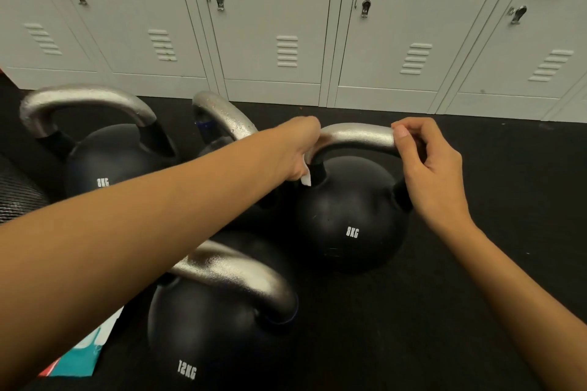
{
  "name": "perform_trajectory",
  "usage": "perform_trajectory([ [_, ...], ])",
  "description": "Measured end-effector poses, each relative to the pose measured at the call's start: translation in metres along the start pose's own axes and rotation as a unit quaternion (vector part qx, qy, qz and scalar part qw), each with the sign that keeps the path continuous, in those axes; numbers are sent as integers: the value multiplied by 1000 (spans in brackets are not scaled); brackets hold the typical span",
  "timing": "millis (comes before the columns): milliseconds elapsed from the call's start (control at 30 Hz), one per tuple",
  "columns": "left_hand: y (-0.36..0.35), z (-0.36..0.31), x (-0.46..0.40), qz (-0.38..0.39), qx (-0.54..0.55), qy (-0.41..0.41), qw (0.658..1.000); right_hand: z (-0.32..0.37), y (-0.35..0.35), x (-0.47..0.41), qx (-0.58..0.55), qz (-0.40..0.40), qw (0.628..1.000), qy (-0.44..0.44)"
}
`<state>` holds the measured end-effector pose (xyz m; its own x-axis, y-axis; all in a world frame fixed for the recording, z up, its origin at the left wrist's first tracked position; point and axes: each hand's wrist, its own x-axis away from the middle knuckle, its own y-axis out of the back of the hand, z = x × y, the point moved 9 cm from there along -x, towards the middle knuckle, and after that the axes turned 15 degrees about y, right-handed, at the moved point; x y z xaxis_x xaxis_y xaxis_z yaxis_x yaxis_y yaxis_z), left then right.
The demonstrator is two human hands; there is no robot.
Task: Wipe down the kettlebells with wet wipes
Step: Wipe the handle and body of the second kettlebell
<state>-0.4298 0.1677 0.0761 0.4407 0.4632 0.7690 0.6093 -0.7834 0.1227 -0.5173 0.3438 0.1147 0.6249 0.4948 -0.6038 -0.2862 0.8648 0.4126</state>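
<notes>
Your left hand (297, 152) is gripping a wet wipe (305, 176) round the near-left bend of the right 8KG kettlebell's handle (355, 136) on the black floor (476, 263) — your right hand (427, 165) is pinching the opposite bend, steadying. Keep the wipe wrapped — drag along the whole arch.

- The left hand (297, 149) is gripping the left bend of the silver handle (355, 136) of the 8KG kettlebell (351, 216), a white wipe (305, 175) peeking out beneath it.
- The right hand (432, 165) is pinching the handle's right end.
- A 12KG kettlebell (203, 327) is standing nearer, and two more kettlebells are sitting at left on the black floor (460, 295).
- Grey lockers (286, 25) are lining the back.
</notes>
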Motion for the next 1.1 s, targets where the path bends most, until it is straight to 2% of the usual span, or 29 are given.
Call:
perform_trajectory([
  [100,0,8,-5,10,53,30,998,0,0,0,1,7,1000,1],
  [200,1,0,9,-2,91,17,996,0,1,0,2,7,1000,2],
  [300,-4,-2,15,19,92,10,996,0,0,0,5,2,1000,4],
  [433,-1,-3,21,4,48,-17,999,1,0,0,4,7,1000,-2],
  [500,-7,-8,22,8,3,-49,999,3,1,0,-2,14,1000,-8],
  [600,-18,-20,31,-18,-129,-132,983,4,3,-3,-7,18,1000,-11],
  [767,-26,-32,56,-81,-339,-257,901,18,7,-12,9,19,1000,14],
  [833,-27,-35,63,-82,-359,-306,878,34,4,-18,25,28,998,55],
  [933,-22,-38,73,-94,-340,-383,854,52,-19,-25,56,95,987,114],
  [1000,-16,-38,73,-90,-310,-406,855,50,-33,-27,78,137,980,117],
  [1100,-3,-41,62,-66,-229,-404,883,48,-44,-26,161,156,962,155],
])
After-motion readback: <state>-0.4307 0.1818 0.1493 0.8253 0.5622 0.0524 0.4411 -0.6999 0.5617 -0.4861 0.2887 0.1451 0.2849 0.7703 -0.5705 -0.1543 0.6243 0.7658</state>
